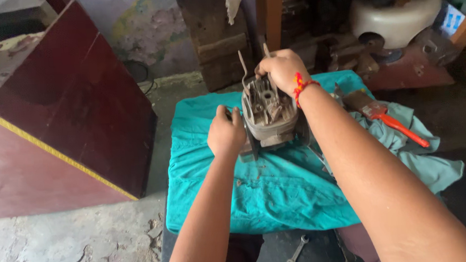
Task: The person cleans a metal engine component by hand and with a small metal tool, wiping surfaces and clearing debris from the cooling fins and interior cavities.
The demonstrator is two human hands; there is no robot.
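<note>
Hands first: our left hand (225, 134) grips the side of the grey engine block (269, 112), fingers wrapped on it; our right hand (282, 70) is closed over a metal arm at its top. Block stands upright on the teal cloth (259, 189). We judge disassembly partial: top parts exposed, body intact. Brush (388, 117) lies right; wrench (297, 251) near us.
</note>
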